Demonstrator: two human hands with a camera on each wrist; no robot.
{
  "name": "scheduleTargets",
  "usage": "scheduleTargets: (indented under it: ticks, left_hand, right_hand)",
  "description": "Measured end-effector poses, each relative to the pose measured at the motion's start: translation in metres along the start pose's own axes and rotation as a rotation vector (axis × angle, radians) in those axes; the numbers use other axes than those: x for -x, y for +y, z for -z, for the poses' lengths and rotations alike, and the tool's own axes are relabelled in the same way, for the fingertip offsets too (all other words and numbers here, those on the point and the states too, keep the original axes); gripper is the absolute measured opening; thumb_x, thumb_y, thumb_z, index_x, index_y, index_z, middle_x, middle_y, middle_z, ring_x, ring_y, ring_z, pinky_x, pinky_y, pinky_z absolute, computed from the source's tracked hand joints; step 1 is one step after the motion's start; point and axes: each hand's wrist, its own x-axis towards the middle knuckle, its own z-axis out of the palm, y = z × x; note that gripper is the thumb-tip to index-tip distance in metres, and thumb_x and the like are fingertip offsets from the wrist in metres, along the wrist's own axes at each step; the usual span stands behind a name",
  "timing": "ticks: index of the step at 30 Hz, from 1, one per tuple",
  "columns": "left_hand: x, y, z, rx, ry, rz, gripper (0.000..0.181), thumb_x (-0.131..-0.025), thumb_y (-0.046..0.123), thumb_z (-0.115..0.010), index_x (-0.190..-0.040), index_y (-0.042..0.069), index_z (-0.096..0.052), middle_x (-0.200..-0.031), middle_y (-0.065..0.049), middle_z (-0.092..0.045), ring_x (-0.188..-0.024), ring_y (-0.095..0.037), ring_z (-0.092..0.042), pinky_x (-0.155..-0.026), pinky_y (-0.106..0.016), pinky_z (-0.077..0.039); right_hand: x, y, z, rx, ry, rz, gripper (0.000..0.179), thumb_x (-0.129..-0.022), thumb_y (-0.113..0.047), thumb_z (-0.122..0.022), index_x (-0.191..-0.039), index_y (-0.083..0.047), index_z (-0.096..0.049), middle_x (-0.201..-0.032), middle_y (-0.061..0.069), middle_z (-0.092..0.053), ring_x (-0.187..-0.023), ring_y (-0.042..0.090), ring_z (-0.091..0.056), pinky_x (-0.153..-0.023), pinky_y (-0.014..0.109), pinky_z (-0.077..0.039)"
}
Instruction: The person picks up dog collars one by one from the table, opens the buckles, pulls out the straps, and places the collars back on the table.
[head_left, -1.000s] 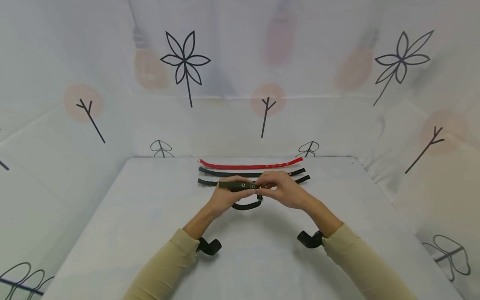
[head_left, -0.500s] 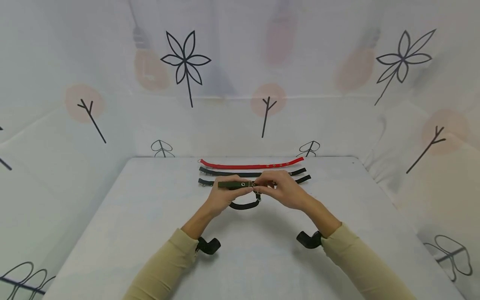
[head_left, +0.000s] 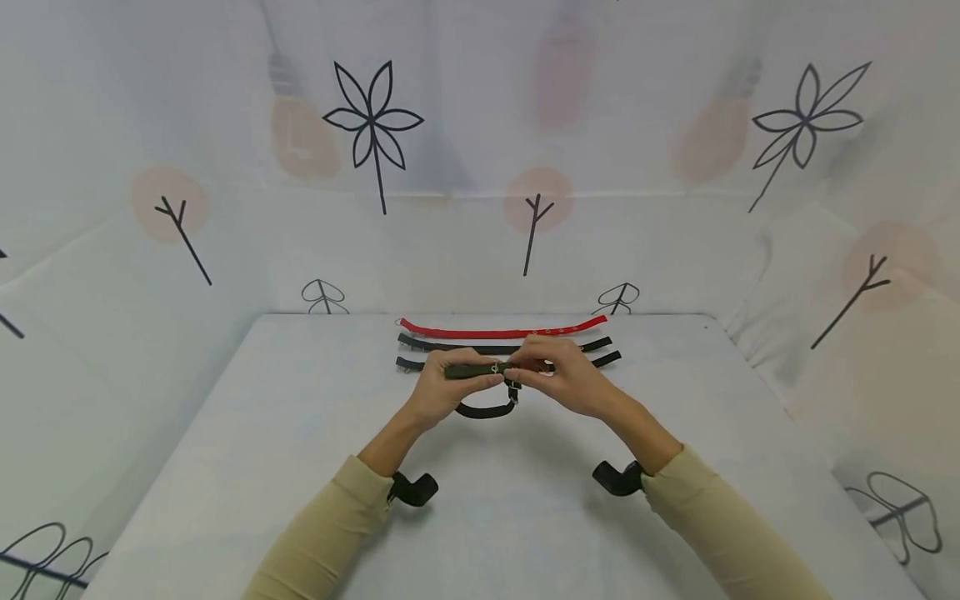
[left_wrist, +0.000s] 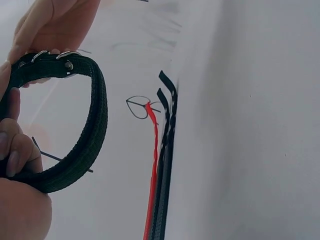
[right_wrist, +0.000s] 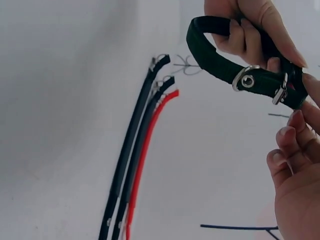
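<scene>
A dark green collar (head_left: pixel 467 371), bent into a loop, is held up over the white table by both hands. My left hand (head_left: pixel 438 393) grips it from the left, its fingers passing inside the loop in the left wrist view. My right hand (head_left: pixel 567 379) pinches the strap beside the metal buckle (right_wrist: pixel 281 92), thumb against fingertips. A metal D-ring (right_wrist: pixel 243 80) and an eyelet show on the collar near the buckle. In the head view the fingers partly cover the buckle, and the lower curve of the loop (head_left: pixel 486 412) hangs below the hands.
Behind the hands, a red collar (head_left: pixel 480 334) and two black collars (left_wrist: pixel 169 130) lie stretched out side by side near the far edge of the white table (head_left: pixel 315 417). A patterned cloth (head_left: pixel 465 242) hangs at the back and sides.
The collar's hanging curve has shifted slightly left, and its green outer strap has turned a little between the fingers. Both hands keep their hold with only small finger movements.
</scene>
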Motion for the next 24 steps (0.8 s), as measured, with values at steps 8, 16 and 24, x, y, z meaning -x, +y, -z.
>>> scheduleTargets:
  ticks: [8,16,24]
  left_hand:
    - [-0.0028,0.0072,-0.0021,-0.025,0.044,0.046,0.024,-0.088,-0.003,-0.078,-0.111,-0.009,-0.074,-0.098,-0.008,-0.073,-0.089,-0.021,-0.071,-0.077,-0.030,-0.058]
    - [-0.0038,0.0101,-0.0004,-0.049,0.045,0.068,0.023,-0.088,-0.003,-0.077,-0.110,-0.008,-0.075,-0.097,-0.007,-0.073,-0.089,-0.020,-0.070,-0.077,-0.030,-0.057]
    - [-0.0033,0.0070,0.0013,-0.089,0.014,0.042,0.023,-0.088,-0.001,-0.078,-0.110,-0.005,-0.076,-0.101,-0.010,-0.073,-0.091,-0.021,-0.069,-0.078,-0.030,-0.057]
  right_hand:
    - [0.0008,-0.0010,0.0033,0.026,0.054,-0.009,0.005,-0.096,-0.019,-0.075,-0.099,-0.023,-0.076,-0.079,-0.009,-0.057,-0.072,0.014,-0.049,-0.064,0.031,-0.040]
    - [-0.0002,-0.0051,0.0054,0.023,0.039,-0.037,0.007,-0.094,-0.015,-0.076,-0.101,-0.017,-0.076,-0.079,-0.005,-0.055,-0.074,0.016,-0.048,-0.064,0.031,-0.038]
    - [-0.0031,-0.0048,0.0017,0.023,0.020,-0.022,0.007,-0.095,-0.019,-0.076,-0.102,-0.019,-0.076,-0.079,-0.006,-0.053,-0.074,0.014,-0.049,-0.063,0.028,-0.038]
